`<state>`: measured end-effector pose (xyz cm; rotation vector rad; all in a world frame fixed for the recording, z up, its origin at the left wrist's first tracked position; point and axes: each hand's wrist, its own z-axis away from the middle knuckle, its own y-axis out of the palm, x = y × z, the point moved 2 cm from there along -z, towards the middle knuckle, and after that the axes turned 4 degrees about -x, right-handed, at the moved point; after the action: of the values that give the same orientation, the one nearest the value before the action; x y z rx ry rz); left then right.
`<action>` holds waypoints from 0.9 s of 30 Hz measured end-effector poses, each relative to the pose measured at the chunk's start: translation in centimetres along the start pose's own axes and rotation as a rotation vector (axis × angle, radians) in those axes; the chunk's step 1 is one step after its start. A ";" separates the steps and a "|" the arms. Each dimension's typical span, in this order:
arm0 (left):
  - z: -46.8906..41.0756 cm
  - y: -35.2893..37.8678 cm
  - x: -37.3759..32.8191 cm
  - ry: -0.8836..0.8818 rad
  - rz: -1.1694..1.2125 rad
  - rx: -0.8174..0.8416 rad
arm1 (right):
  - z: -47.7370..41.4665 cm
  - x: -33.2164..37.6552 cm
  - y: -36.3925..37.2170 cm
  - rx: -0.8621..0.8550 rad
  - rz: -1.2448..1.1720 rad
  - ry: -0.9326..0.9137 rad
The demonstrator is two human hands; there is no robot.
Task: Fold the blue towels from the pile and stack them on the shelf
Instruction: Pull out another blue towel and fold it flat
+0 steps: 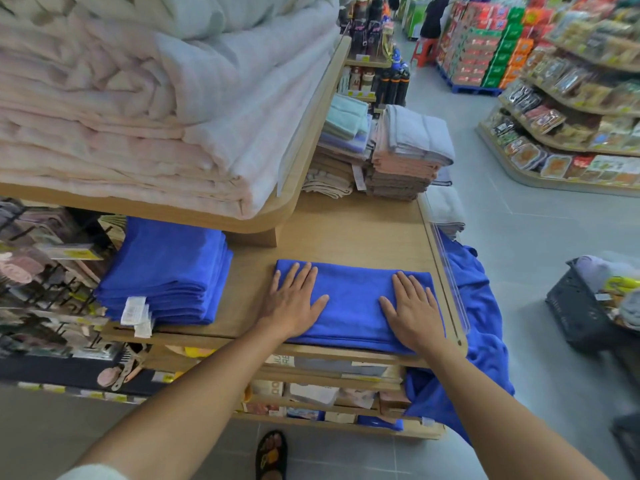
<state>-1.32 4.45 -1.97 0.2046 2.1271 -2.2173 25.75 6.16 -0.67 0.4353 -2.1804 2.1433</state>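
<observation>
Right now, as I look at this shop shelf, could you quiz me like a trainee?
1. True or false: the left hand and the right hand both lie flat on the folded blue cloth towel.
2. The stack of folded blue towels sits: A) left of the hands, B) right of them, C) on the floor?
3. Fill in: loose blue cloth hangs off the ____ end of the light wooden shelf.
Key: 1 true; 2 A; 3 right.
</observation>
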 end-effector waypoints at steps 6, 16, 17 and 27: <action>1.6 -0.2 -3.6 0.069 0.097 -0.040 | 2.1 -1.8 -2.8 -0.234 -0.235 0.229; 4.0 2.0 -7.3 0.152 0.002 -0.042 | -0.4 -2.3 -4.9 0.065 -0.081 0.384; 4.1 2.1 -7.3 0.150 0.001 -0.040 | -0.7 -2.4 -5.1 0.098 -0.104 0.418; 4.2 1.5 -7.4 0.122 0.018 -0.009 | -1.5 -2.2 -6.7 0.267 -0.376 0.588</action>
<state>6.03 -0.16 -2.27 0.3660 2.1845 -2.2399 29.22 7.97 5.35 0.1694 -1.3895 2.0171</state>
